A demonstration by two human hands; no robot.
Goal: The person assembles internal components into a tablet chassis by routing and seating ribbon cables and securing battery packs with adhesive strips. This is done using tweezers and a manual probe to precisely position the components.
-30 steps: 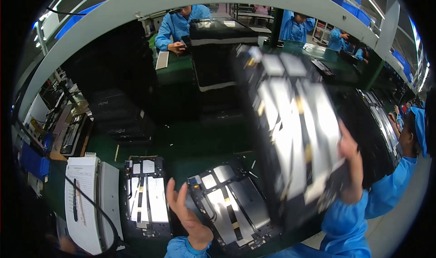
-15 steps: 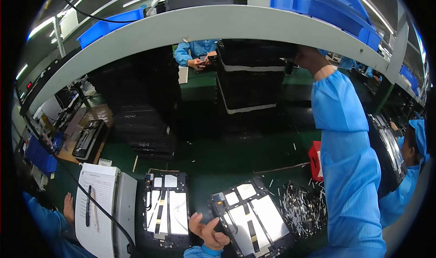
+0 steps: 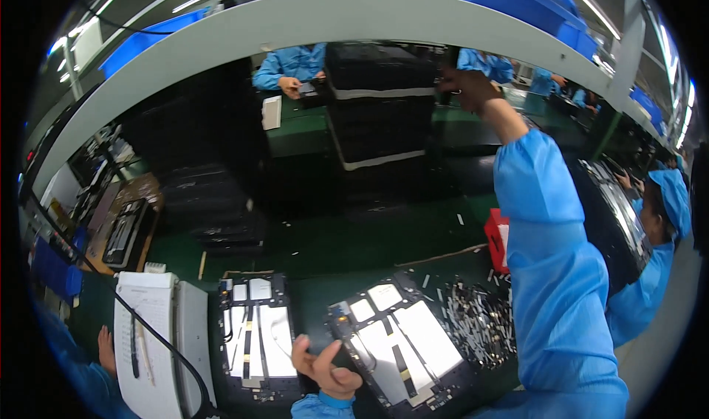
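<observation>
My right hand reaches far forward under the shelf, beside the right edge of a tall black stack with pale edge lines. Its fingers look stretched out in the shadow, and I make out nothing in them. Close to me, my left hand is raised with fingers apart and holds nothing. It hovers between two opened tablet-like assemblies: a straight one on its left and a tilted one on its right. Both have black frames, silvery-white panels and dark ribbon strips.
Small metal and black strips lie heaped beside a red box. A dark stack stands left. Papers with pens lie on a white box. A grey shelf spans overhead. Co-workers sit opposite and right.
The whole view has shifted slightly. My right hand has come a little lower, out from under the shelf's edge, and shows more. My left hand has stayed between the two assemblies.
</observation>
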